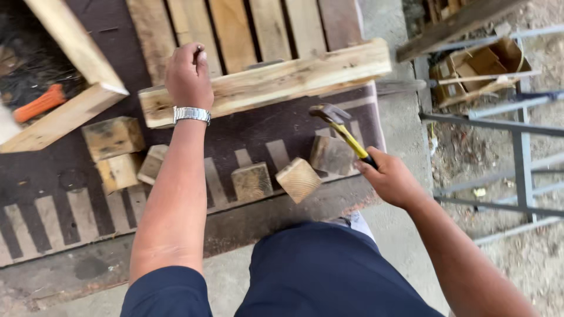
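**Nail pinched on the plank, hammer drawn back**

The left hand (188,75) rests on the top edge of a rough plank (270,82), thumb and forefinger pressed together on what looks like a small nail (200,51); it is too thin to be sure of. The heel of the hand and the wrist with its metal watch (191,114) lie against the plank's face, which steadies both the wood and the pinch.

The right hand (390,176) is wrapped shut round the black grip of a hammer (343,132) with a yellow shaft. The head sits low and to the right of the plank, well apart from the left hand, and the claw points up and away. Holding it near the end of the handle gives reach and swing.

The plank stands on its long edge across a dark mat (64,194) with pale stripes, its far side near a slatted pallet (247,29). Standing on edge, it offers the narrow face upward to the hand.

Several short wood blocks (252,181) lie scattered on the mat, between the plank and the person's knees, close enough to pick up. Two longer boards (70,111) meet at an angle at the left, with an orange tool handle (38,104) behind them. A grey metal frame (520,152) stands on the gravel at the right, and a cardboard box (476,67) sits beyond it.
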